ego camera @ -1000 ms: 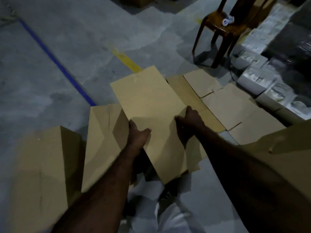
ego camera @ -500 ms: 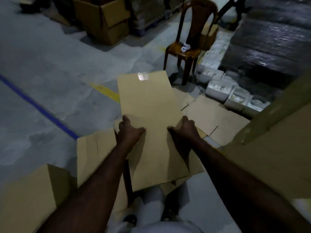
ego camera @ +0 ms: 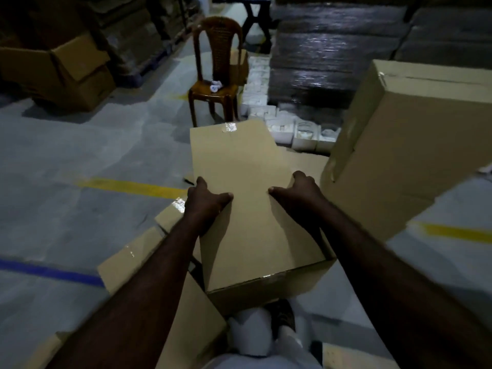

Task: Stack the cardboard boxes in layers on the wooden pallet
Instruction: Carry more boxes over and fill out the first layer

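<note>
Dim grey concrete floor (ego camera: 80,145) fills the view, crossed by a yellow line (ego camera: 133,186) and, nearer the left edge, a blue line (ego camera: 50,271).

At the middle, in front of the person's legs, is the cardboard box (ego camera: 253,209) – long, closed, with a strip of clear tape shining at its far end. The left hand (ego camera: 207,203) grips its left edge, thumb flat on the top face and fingers curled down the side. The right hand (ego camera: 298,193) grips the right edge the same way. The box's near end hangs over a shoe (ego camera: 282,315); whether its far end touches the floor I cannot tell.

A second box (ego camera: 149,262) lies just beside it on the left, under the left forearm. A large box (ego camera: 415,145) stands tilted close on the right. Flat cardboard (ego camera: 306,161) lies on the floor between that one and the held box.

Farther back a brown chair (ego camera: 215,75) stands with a small white object (ego camera: 215,87) on its seat. Right of it are rows of white cartons (ego camera: 300,131) on the floor and a dark wrapped stack (ego camera: 327,57) behind them. Toward the far left corner sits an open carton (ego camera: 61,73) – flaps up.
</note>
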Action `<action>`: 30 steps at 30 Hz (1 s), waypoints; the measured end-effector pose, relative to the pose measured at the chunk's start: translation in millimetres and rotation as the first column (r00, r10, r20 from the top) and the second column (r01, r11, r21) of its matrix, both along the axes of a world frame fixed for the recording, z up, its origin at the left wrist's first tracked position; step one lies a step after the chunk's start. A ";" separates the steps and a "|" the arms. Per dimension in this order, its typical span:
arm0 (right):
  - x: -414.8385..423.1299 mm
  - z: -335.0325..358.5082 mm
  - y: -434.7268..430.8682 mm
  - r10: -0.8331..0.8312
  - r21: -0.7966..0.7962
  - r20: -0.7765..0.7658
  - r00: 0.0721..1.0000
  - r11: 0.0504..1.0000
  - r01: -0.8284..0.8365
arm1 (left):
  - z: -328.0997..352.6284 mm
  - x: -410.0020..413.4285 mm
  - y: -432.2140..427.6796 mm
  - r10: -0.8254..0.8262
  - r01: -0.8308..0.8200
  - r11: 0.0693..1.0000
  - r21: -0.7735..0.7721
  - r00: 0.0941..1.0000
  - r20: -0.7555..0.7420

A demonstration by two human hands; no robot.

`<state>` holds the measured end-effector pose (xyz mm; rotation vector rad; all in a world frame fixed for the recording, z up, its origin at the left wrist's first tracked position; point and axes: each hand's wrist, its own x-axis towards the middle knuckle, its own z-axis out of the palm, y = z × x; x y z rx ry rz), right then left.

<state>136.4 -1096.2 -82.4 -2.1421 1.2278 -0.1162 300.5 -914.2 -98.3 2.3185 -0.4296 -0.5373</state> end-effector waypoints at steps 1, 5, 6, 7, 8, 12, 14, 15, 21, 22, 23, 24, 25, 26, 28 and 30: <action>-13.4 1.7 5.1 -0.033 0.013 -0.006 0.999 0.999 0.033 | 0.3 -6.1 -1.9 -0.039 0.039 0.999 0.011 0.999 -0.008; -86.4 -3.6 24.2 -0.215 0.059 0.026 0.976 0.975 0.213 | 3.9 -50.0 -20.7 -0.261 0.262 0.963 0.057 0.965 -0.024; -103.5 -6.2 27.8 -0.255 0.059 0.030 0.966 0.966 0.253 | 4.5 -61.1 -26.4 -0.307 0.308 0.949 0.065 0.951 -0.019; -124.0 -5.6 32.8 -0.302 0.058 0.035 0.953 0.952 0.300 | 5.4 -76.2 -33.7 -0.359 0.359 0.931 0.070 0.933 -0.016; -142.7 -4.7 37.1 -0.342 0.058 0.032 0.939 0.939 0.340 | 6.5 -91.3 -39.4 -0.397 0.398 0.915 0.070 0.917 -0.017; -217.9 -8.0 48.6 -0.426 0.043 -0.064 0.902 0.902 0.429 | 3.5 -158.3 -50.8 -0.523 0.524 0.852 0.007 0.851 -0.045; -259.2 -13.4 58.5 -0.494 0.048 -0.083 0.866 0.866 0.498 | 2.8 -192.2 -55.0 -0.602 0.602 0.798 -0.024 0.796 -0.062; -280.3 -15.4 64.9 -0.524 0.049 -0.088 0.847 0.847 0.529 | 2.9 -209.0 -57.9 -0.648 0.648 0.761 -0.023 0.759 -0.061; -402.0 -22.5 124.2 -0.708 0.178 -0.009 0.706 0.694 0.698 | -12.6 -315.6 -76.7 -0.844 0.844 0.536 -0.024 0.534 -0.051; -423.7 -24.8 138.7 -0.735 0.201 -0.018 0.678 0.661 0.723 | -12.0 -338.5 -75.7 -0.874 0.875 0.484 -0.018 0.483 -0.039; -444.2 -29.4 151.3 -0.758 0.204 -0.024 0.652 0.635 0.745 | -8.6 -361.6 -72.4 -0.899 0.900 0.437 -0.006 0.436 -0.022; -465.8 -33.9 163.5 -0.779 0.184 -0.035 0.626 0.611 0.770 | -2.8 -385.9 -67.2 -0.922 0.922 0.386 0.009 0.386 -0.019; -484.1 -34.5 176.2 -0.794 0.156 -0.044 0.607 0.594 0.789 | -4.7 -407.7 -65.1 -0.939 0.940 0.341 0.031 0.342 -0.028; -498.6 -35.8 187.0 -0.806 0.144 -0.056 0.589 0.578 0.803 | -4.9 -426.0 -61.9 -0.949 0.949 0.310 0.053 0.312 -0.036; -528.6 -40.4 212.5 -0.838 0.170 -0.089 0.538 0.519 0.837 | -9.1 -462.6 -54.4 -0.970 0.968 0.236 0.086 0.241 -0.046; -554.5 -53.1 234.7 -0.870 0.194 -0.115 0.480 0.455 0.869 | -20.5 -492.9 -50.8 -0.986 0.983 0.161 0.091 0.164 -0.027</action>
